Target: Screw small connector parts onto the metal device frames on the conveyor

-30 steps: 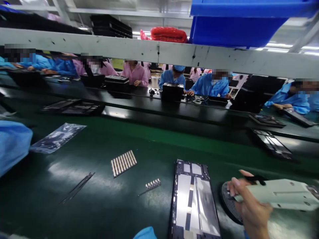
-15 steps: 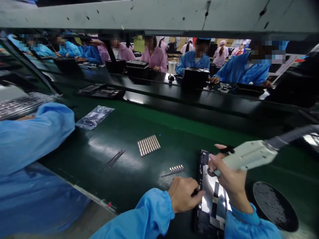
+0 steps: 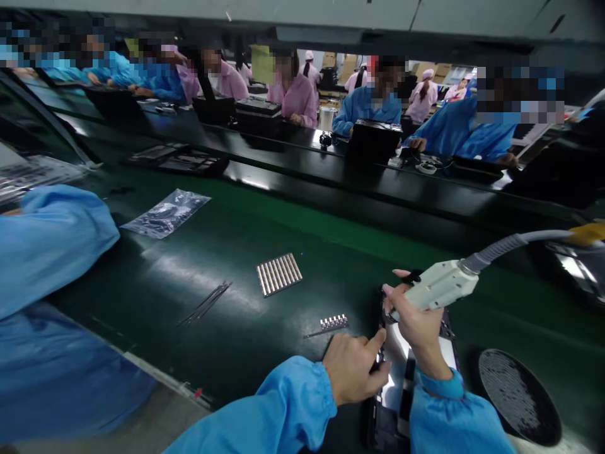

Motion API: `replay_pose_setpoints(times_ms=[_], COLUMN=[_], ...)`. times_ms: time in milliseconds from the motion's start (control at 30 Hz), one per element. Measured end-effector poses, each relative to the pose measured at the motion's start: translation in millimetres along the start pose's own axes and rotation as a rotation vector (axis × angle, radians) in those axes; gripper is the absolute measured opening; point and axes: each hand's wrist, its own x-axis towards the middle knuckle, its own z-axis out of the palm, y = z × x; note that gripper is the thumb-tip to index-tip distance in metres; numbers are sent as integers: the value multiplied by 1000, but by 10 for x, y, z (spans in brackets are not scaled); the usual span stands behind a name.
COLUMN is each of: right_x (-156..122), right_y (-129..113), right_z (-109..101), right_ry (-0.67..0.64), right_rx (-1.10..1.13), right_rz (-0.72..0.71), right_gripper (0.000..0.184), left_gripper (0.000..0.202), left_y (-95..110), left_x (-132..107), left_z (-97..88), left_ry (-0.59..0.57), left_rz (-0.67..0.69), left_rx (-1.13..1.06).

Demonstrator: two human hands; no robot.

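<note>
Right hand (image 3: 418,325) grips the hose-fed tool (image 3: 437,287), fingers wrapped shut, over the device frame (image 3: 401,378) at near right. Left hand (image 3: 354,372), fingers curled, index extended, pins the frame's left edge. Risk: tip skids onto that finger.

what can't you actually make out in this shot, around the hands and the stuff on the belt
- Head view: the tool tip is hidden behind the right hand.
- The frame is partly covered by both hands and cut off by the bottom edge.
- What the left hand pinches, if anything, is hidden by its fingers.
- The small strip and thin rods are too small and blurred to identify.
</note>
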Motion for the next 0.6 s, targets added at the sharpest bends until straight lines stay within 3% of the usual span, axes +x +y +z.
replay_pose_setpoints(times_ms=[267,467,600], right_x=[-28,-103,-107], right_y=[33,140,204], right_z=[4,50,64], right_ry=[-6,4,15], right_rx=[-35,-25,4], right_rz=[12,65,60], right_gripper=[26,31,36], left_gripper=[56,57,61], left_y=[15,-23,-115], left_x=[-12,-4,51], left_z=[-39,141,273], left_ry=[-13,55,27], left_rz=[-25,-72,-59], left_rx=[-22,47,111])
